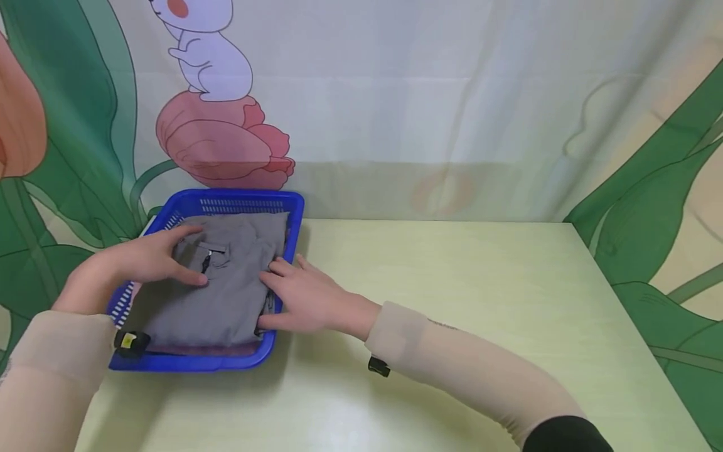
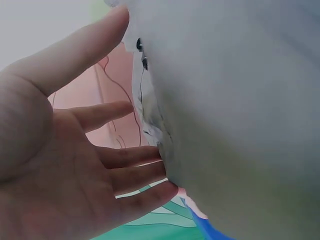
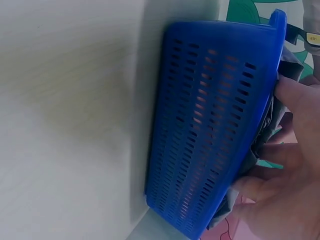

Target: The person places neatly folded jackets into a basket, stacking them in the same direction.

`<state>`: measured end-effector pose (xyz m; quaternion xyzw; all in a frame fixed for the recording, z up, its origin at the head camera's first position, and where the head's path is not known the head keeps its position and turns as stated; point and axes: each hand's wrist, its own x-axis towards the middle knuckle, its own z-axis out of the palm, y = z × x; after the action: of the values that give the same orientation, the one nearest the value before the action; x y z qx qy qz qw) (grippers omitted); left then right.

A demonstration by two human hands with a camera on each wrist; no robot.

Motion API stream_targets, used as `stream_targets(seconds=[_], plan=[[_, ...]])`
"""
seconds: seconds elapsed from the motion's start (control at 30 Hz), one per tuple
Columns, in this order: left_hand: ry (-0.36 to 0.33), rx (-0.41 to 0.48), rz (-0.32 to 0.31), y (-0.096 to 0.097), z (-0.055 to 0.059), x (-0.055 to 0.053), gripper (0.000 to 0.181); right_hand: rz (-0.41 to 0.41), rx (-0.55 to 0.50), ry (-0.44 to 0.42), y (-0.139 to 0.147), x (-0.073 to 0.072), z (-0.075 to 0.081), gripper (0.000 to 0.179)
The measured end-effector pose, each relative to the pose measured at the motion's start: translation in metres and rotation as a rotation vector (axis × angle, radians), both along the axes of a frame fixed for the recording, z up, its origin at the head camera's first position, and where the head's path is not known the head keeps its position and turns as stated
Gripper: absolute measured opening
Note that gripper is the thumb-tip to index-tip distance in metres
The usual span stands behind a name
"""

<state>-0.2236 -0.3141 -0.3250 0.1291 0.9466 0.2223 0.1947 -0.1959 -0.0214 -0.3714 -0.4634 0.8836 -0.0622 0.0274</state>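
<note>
A folded grey garment (image 1: pixel 220 307) with a small zip and dark pull lies on top in a blue plastic basket (image 1: pixel 194 363). Beneath its front edge shows a strip of pinkish cloth (image 1: pixel 206 349). My left hand (image 1: pixel 138 258) rests at the garment's left side, fingers spread and thumb near the zip. In the left wrist view, its fingertips touch the cloth's edge. At the right rim, my right hand (image 1: pixel 307 297) touches the garment's right edge with loosely bent fingers. The right wrist view shows those fingers (image 3: pixel 252 187) against the cloth just inside the rim; some tips are hidden.
The basket stands at the left of a pale table (image 1: pixel 452 282), close to its back edge. Behind hangs a curtain (image 1: pixel 395 94) printed with a white animal and large plants. Small black devices (image 1: pixel 379 366) sit at both wrists.
</note>
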Motion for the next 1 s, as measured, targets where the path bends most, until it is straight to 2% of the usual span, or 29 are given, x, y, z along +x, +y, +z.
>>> stream_targets(seconds=[0.1, 0.2, 0.3, 0.4, 0.47, 0.57, 0.7, 0.87, 1.0], plan=[[-0.004, 0.009, 0.019, -0.002, 0.004, -0.001, 0.101, 0.017, 0.017, -0.015, -0.007, -0.003, 0.001, 0.068], [-0.004, 0.004, 0.024, -0.001, 0.006, 0.000, 0.093, 0.029, -0.017, -0.097, -0.007, -0.005, 0.001, 0.060], [-0.004, -0.002, 0.026, -0.001, 0.006, 0.002, 0.089, 0.020, -0.116, -0.206, -0.001, -0.009, 0.002, 0.049], [0.012, -0.004, 0.021, 0.000, 0.005, 0.004, 0.086, 0.012, -0.235, -0.258, 0.008, -0.012, 0.003, 0.033], [0.021, -0.004, 0.012, 0.001, 0.004, 0.005, 0.084, 0.026, -0.282, -0.244, 0.013, -0.014, 0.004, 0.021], [0.028, -0.012, 0.003, 0.003, 0.003, 0.005, 0.082, 0.082, -0.272, -0.215, 0.018, -0.015, 0.005, 0.011], [0.025, -0.021, 0.006, 0.003, 0.004, 0.003, 0.082, 0.148, -0.213, -0.188, 0.020, -0.013, 0.006, 0.014], [0.019, -0.023, 0.007, 0.003, 0.003, 0.002, 0.082, 0.166, -0.195, -0.159, 0.021, -0.010, 0.005, 0.024], [0.024, -0.027, 0.009, 0.005, 0.002, 0.002, 0.082, 0.209, -0.159, -0.094, 0.020, -0.007, 0.004, 0.025]])
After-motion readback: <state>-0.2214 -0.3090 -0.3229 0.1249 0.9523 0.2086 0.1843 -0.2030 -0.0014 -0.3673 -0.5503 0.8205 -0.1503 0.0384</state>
